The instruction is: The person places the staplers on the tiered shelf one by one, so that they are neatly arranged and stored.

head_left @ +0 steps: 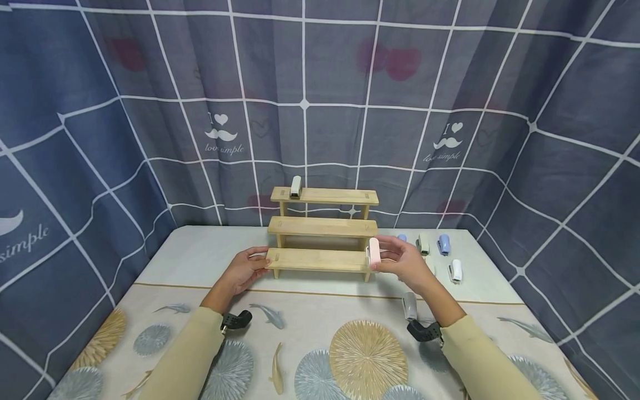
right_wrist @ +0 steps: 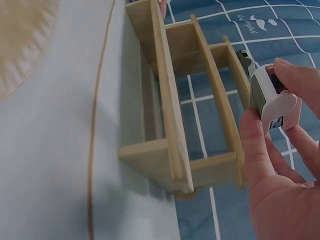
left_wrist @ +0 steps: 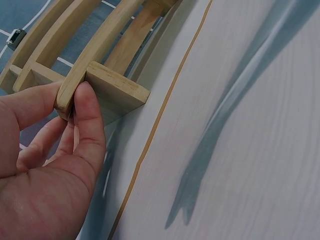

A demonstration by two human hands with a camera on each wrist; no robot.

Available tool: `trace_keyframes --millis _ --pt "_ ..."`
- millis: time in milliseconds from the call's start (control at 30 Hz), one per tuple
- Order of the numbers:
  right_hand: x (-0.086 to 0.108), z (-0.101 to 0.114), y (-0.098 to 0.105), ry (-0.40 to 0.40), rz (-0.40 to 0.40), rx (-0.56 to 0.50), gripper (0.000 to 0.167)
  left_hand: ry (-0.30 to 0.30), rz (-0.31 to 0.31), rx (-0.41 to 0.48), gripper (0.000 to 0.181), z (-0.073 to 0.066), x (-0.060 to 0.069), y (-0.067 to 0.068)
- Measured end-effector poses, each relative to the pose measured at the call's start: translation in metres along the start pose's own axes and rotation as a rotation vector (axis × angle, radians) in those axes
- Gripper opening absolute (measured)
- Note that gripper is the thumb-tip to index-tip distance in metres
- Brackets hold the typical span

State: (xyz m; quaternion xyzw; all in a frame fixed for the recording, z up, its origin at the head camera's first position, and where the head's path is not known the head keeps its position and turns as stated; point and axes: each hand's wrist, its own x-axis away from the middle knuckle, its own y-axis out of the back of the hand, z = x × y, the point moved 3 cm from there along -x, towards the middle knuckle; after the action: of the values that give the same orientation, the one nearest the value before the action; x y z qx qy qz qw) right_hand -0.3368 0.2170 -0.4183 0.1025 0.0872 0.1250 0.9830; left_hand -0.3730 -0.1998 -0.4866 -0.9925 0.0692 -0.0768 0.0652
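A three-step wooden shelf (head_left: pixel 320 259) stands in the middle of the table. My left hand (head_left: pixel 245 271) pinches the left end of its lowest board between thumb and fingers, seen close in the left wrist view on the board's end (left_wrist: pixel 75 82). Near the right end of that board, my right hand (head_left: pixel 402 264) grips a small pale pink stapler (head_left: pixel 373 254), held upright. The right wrist view shows the stapler's base and rounded end (right_wrist: pixel 280 106) between thumb and fingers. A white stapler (head_left: pixel 296 187) rests at the left of the top board.
Right of the shelf lie several more small staplers, among them a blue one (head_left: pixel 444 244), a white one (head_left: pixel 455 271) and a grey one (head_left: pixel 409 306) near my right wrist. My right hand partly hides others. A checked curtain (head_left: pixel 330 133) surrounds the patterned tabletop (head_left: pixel 280 355).
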Motion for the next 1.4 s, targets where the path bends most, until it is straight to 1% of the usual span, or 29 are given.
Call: trace_keyframes --millis 100,333,600,733,967,1133,1400 --pt "-0.009 0.004 -0.005 0.012 0.012 -0.008 0.078 0.001 0.002 0.003 0.058 0.0 0.0 0.0" --pt "-0.027 0.016 -0.017 0.015 0.018 0.019 0.074 0.001 0.002 -0.011 0.058 -0.001 0.001 0.0" --pt "-0.052 0.03 -0.027 0.005 0.062 -0.026 0.075 0.007 -0.005 -0.016 0.058 0.002 0.0 0.001" --pt "-0.064 0.038 -0.032 0.022 0.061 -0.042 0.074 0.006 -0.004 -0.019 0.058 0.001 0.0 0.001" --pt "-0.09 0.046 -0.035 0.01 0.023 -0.104 0.075 0.007 -0.002 -0.013 0.057 0.0 0.0 -0.001" --pt "-0.108 0.055 -0.037 0.015 0.024 -0.075 0.073 0.012 0.001 -0.015 0.057 0.0 0.001 -0.001" --pt "-0.134 0.073 -0.047 0.014 0.031 -0.032 0.07 0.02 -0.005 -0.028 0.055 0.001 0.001 0.0"
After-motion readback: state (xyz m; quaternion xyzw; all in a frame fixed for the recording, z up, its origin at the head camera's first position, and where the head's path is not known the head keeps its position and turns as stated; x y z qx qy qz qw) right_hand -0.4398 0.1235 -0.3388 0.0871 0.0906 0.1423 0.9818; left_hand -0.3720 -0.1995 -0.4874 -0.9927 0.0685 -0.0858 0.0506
